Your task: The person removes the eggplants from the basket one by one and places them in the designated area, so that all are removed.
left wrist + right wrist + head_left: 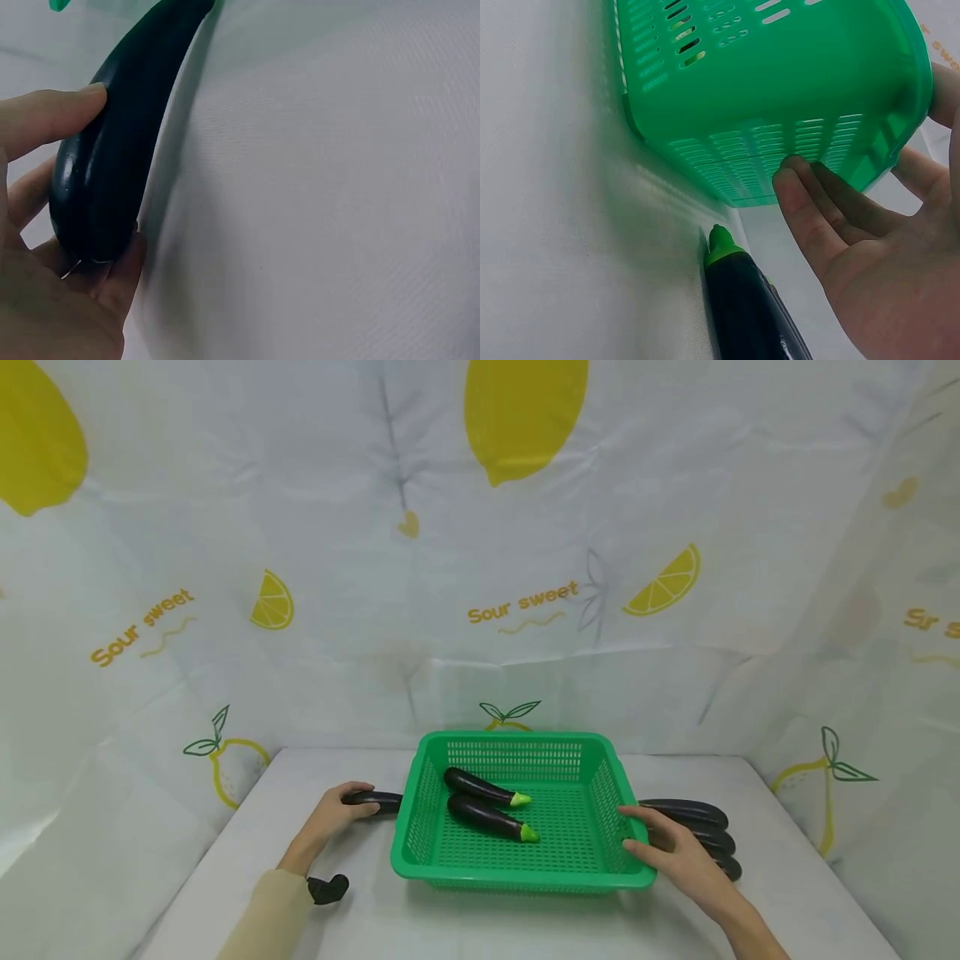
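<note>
My left hand (330, 820) holds a dark purple eggplant (384, 802) lying on the table just left of the green plastic basket (525, 880). In the left wrist view the thumb lies on top of this eggplant (124, 142), and the fingers curl round its rounded end. My right hand (678, 856) grips the right rim of the basket. Seen from the right wrist, the fingers (802, 199) lie against the perforated outer wall. Inside the basket are two eggplants, a rear one (480, 787) and a front one (487, 818), their green caps pointing right.
Several eggplants (690, 812) lie side by side right of the basket, partly behind my right hand; one green cap (721, 241) points toward the basket wall. The white table (420, 927) ends at a lemon-printed curtain (360, 668) behind and at both sides.
</note>
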Available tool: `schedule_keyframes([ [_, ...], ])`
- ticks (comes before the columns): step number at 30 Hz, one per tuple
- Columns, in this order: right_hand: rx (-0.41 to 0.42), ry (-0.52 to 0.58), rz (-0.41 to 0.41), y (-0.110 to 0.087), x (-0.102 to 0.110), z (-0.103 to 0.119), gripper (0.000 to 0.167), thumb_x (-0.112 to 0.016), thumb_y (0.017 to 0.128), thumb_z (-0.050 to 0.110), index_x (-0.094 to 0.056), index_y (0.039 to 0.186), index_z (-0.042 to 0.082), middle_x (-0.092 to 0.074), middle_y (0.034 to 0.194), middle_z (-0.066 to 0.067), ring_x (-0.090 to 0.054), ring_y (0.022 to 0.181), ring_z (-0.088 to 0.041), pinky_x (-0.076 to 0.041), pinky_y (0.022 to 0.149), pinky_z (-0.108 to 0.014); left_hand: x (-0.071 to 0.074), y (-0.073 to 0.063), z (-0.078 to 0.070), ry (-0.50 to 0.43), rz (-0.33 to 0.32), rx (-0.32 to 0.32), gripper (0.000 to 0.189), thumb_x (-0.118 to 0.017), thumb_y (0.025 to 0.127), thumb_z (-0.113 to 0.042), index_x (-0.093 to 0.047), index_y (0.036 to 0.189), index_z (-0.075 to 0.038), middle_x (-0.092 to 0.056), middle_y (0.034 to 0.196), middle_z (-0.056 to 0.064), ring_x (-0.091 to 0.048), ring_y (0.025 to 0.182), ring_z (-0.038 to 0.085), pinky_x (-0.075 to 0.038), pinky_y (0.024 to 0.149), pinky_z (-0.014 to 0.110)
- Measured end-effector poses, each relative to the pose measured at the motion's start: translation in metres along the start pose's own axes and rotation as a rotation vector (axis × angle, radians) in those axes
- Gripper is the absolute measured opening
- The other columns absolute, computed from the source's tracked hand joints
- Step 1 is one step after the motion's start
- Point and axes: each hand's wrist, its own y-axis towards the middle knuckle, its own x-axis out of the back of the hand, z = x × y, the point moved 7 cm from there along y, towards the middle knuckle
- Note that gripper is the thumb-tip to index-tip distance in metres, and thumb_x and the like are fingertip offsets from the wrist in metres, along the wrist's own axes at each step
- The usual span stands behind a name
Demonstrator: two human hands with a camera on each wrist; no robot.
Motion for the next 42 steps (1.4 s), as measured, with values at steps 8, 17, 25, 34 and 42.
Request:
schedule_keyframes([
  [8,-0.007,-0.001,-0.002,0.000,0.001,-0.001,0.060,-0.067,0.100,0.027,-0.045,0.151,0.006,-0.031,0.159,-0.029,-0.043,0.137,-0.051,-0.051,0.097,-0.045,-0.008,0.002,-0.007,0.065,-0.013,-0.037,0.051,-0.073,0.091,-0.022,-0.061,0.137,-0.003,-0.053,0.143,0.027,-0.044,0.135,0.047,-0.033,0.109,0.066],
  [17,-0.010,-0.001,0.001,-0.001,-0.001,0.001,0.059,-0.067,0.100,0.028,-0.045,0.151,0.007,-0.032,0.158,-0.028,-0.043,0.137,-0.050,-0.050,0.097,-0.041,0.004,-0.004,-0.035,0.181,-0.098,-0.174,0.041,-0.068,0.095,-0.020,-0.064,0.130,0.001,-0.055,0.139,0.027,-0.044,0.135,0.049,-0.033,0.110,0.065],
  [25,-0.004,-0.014,-0.003,0.000,0.000,0.003,0.059,-0.067,0.100,0.028,-0.046,0.151,0.006,-0.032,0.158,-0.028,-0.043,0.137,-0.051,-0.049,0.096,-0.037,0.005,-0.014,-0.069,0.164,-0.168,-0.285,0.033,-0.066,0.098,-0.020,-0.066,0.124,0.001,-0.064,0.127,0.020,-0.057,0.122,0.040,-0.043,0.107,0.054],
  [34,0.004,-0.013,-0.001,0.000,0.000,0.002,0.058,-0.067,0.100,0.026,-0.046,0.151,0.006,-0.033,0.157,-0.029,-0.044,0.136,-0.051,-0.050,0.097,-0.043,-0.005,-0.035,-0.120,0.168,-0.172,-0.403,0.029,-0.066,0.100,-0.020,-0.068,0.121,-0.001,-0.065,0.122,0.017,-0.060,0.117,0.036,-0.046,0.102,0.054],
  [42,-0.002,-0.015,-0.007,0.000,0.000,0.000,0.057,-0.067,0.100,0.027,-0.047,0.150,0.008,-0.034,0.157,-0.027,-0.045,0.136,-0.050,-0.050,0.095,-0.037,-0.019,-0.053,-0.154,0.278,-0.143,-0.483,0.033,-0.067,0.099,-0.026,-0.068,0.123,-0.003,-0.064,0.120,0.015,-0.059,0.112,0.033,-0.049,0.094,0.054],
])
